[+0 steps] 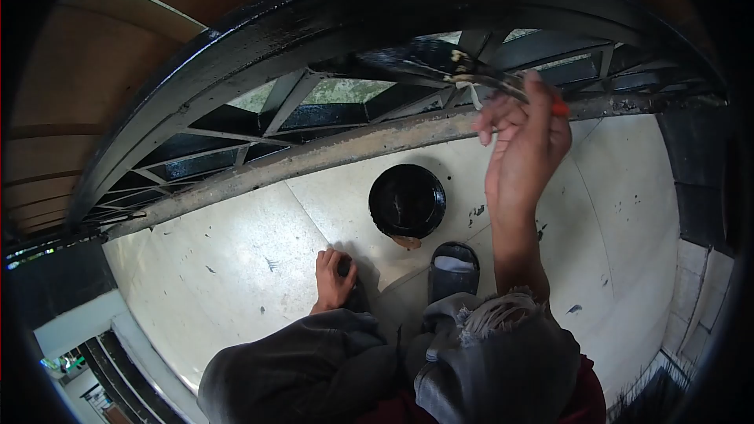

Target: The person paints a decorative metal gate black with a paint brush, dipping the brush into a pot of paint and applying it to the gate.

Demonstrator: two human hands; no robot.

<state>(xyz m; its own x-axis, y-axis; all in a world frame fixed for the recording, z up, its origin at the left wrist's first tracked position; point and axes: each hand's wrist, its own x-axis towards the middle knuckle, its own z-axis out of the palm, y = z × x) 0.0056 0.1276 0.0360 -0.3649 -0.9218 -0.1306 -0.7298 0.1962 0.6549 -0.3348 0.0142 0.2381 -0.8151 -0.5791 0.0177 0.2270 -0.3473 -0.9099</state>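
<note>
Brush (495, 80), blurred beside black metal grille (284, 102), clamped in fingers (536, 90) of right hand (520, 137); probably light, stiff-handled, soft-tipped, slippery if wet; best held by handle (559, 107). Left hand (334, 279): grip indiscernible.

"What's on the legs?"
"Grey trousers (298, 361), with a frayed patch (503, 316) of pale, stringy threads at the right knee."
"And higher up?"
"Dark red cloth (593, 394), just an edge of it. The right forearm (514, 243) is bare."
"Feet?"
"A dark slipper (452, 286), paler grey toward the toe."
</note>
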